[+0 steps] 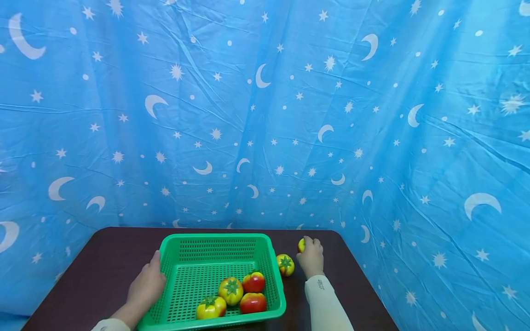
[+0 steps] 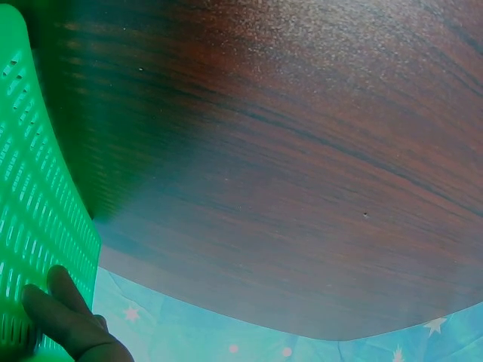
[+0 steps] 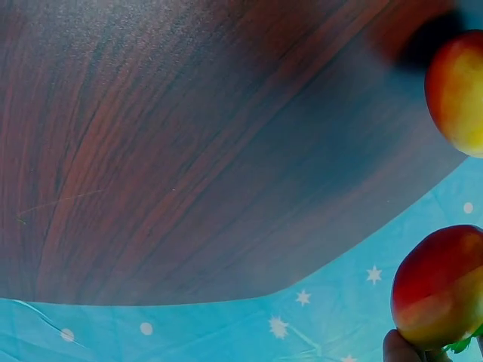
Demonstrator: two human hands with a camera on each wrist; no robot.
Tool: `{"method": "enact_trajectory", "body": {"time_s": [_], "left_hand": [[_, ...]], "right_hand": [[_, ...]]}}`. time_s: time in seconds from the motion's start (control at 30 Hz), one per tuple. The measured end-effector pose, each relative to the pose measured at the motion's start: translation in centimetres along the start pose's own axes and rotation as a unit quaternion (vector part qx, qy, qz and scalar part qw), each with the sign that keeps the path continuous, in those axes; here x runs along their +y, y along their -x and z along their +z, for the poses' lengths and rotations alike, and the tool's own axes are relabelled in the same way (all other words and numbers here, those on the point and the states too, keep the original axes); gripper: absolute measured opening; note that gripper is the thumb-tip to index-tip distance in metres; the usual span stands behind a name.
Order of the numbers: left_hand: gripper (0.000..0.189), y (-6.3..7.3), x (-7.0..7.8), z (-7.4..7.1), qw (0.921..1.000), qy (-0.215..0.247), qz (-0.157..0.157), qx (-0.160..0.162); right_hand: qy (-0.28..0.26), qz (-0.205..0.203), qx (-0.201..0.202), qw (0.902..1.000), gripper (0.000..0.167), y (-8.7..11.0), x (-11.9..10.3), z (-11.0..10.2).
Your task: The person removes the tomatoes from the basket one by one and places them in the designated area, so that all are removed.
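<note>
My left hand [image 1: 146, 284] holds the left side of a green plastic basket [image 1: 278, 280], its fingers lying along the outer slotted wall in the left wrist view. Several red and yellow tomatoes, such as the one with a green star-shaped top [image 1: 230, 290], lie in the front right part of the basket. To the basket's right, my right hand [image 1: 311, 260] grips a tomato [image 3: 434, 290] whose green leaves show near the fingertips. Between that hand and the basket, a second tomato [image 1: 285, 265] rests on the table beside the basket's wall.
A dark brown wood-grain table [image 1: 112, 266] with rounded far corners lies under everything. Blue curtains [image 1: 232, 138] with white moons and stars hang behind it and along the right side.
</note>
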State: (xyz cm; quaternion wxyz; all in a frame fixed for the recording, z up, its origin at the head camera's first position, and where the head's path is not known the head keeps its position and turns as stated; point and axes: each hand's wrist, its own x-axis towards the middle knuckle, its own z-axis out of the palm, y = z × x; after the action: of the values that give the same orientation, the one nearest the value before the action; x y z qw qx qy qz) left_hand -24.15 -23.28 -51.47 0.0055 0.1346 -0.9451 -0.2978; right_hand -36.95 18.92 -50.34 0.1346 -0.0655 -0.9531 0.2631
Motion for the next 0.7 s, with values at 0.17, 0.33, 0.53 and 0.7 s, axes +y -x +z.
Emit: {"method": "enact_trajectory", "body": {"time_s": [0.17, 0.33, 0.53, 0.7], "left_hand": [[0.074, -0.1, -0.1, 0.1, 1.0000, -0.002, -0.001, -0.001], [0.073, 0.0, -0.1, 0.2, 1.0000, 0.007, -0.003, -0.005], [0.073, 0.0, -0.1, 0.1, 1.0000, 0.005, 0.000, 0.003], [0.073, 0.0, -0.1, 0.0, 1.0000, 0.005, 0.000, 0.003]], "right_hand": [[0.003, 0.005, -0.010, 0.9999, 0.062, 0.2, 0.3, -0.1], [0.011, 0.018, -0.022, 0.9995, 0.062, 0.9, 1.1, 0.1], [0.008, 0.019, -0.029, 0.9994, 0.061, 0.9, 1.6, 0.4], [0.013, 0.014, -0.036, 0.9992, 0.060, 0.9, 1.8, 0.3]]}}
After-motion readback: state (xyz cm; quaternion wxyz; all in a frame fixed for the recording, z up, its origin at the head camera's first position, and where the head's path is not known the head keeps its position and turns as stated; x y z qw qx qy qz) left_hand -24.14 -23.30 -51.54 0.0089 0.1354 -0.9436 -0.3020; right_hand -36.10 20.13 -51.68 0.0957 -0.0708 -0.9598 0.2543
